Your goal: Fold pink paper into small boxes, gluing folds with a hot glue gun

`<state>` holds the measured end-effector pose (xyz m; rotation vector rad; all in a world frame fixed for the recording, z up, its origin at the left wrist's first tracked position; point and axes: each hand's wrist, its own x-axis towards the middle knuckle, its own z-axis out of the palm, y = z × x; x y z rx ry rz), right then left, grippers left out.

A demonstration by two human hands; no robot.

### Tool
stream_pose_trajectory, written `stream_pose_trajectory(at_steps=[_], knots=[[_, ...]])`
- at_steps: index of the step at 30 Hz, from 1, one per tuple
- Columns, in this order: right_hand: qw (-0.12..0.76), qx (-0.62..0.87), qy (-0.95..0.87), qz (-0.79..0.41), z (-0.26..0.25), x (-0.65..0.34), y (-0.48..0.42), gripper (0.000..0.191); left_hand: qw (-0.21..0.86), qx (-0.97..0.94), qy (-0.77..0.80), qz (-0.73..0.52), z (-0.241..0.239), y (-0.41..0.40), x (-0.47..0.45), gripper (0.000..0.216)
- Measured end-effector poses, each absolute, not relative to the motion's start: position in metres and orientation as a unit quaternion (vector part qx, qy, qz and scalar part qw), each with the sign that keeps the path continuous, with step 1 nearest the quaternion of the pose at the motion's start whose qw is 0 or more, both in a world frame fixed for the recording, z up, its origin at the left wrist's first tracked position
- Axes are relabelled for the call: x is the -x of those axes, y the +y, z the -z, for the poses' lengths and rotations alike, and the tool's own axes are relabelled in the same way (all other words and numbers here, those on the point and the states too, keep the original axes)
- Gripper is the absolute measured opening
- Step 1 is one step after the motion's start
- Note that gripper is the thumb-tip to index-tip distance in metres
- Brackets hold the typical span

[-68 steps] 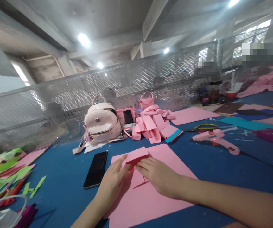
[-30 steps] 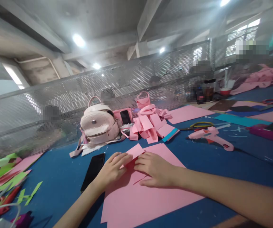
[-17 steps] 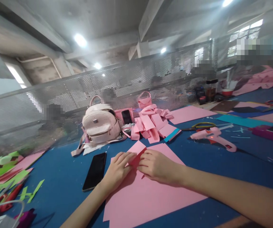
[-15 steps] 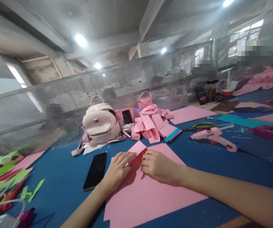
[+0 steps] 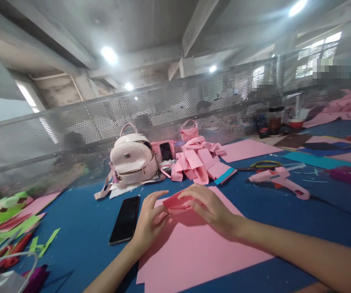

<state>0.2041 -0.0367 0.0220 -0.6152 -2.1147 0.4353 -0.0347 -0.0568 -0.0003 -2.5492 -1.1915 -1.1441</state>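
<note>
On the blue table, both hands pinch a small folded pink piece just above the big pink sheet: left hand and right hand fingers closed on its edges. It looks light, thin and easily creased, best held by the folded edges. A phone lies beside.

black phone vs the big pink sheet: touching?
Apart. The head view shows a strip of blue table between the black phone and the near edge of the big pink sheet, where the left hand rests.
</note>
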Motion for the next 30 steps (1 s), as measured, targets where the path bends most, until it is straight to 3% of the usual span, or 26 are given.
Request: stream_pose_trajectory(at_steps=[4, 11, 16, 20, 25, 30], knots=[[0.465, 0.265, -0.817, -0.214, -0.026, -0.21, -0.027, 0.024, -0.052, 0.807, -0.407, 0.426, 0.0, -0.057, 0.036, 0.011], [0.412, 0.289, -0.847, -0.171, -0.013, -0.22, 0.01, 0.018, -0.122, 0.795, -0.417, 0.424, 0.006, -0.049, 0.04, 0.011], [0.36, 0.297, -0.861, -0.201, -0.012, -0.218, 0.012, 0.005, -0.097, 0.802, -0.419, 0.415, 0.006, -0.05, 0.038, 0.013], [0.349, 0.303, -0.872, -0.161, -0.013, -0.214, 0.004, 0.008, -0.092, 0.803, -0.419, 0.413, 0.005, -0.053, 0.034, 0.025], [0.318, 0.332, -0.88, -0.121, -0.012, -0.211, -0.005, 0.012, -0.082, 0.788, -0.429, 0.433, 0.008, -0.054, 0.027, 0.005], [0.287, 0.316, -0.898, -0.105, -0.011, -0.204, -0.01, 0.02, -0.095, 0.779, -0.431, 0.444, 0.011, -0.056, 0.019, 0.01]])
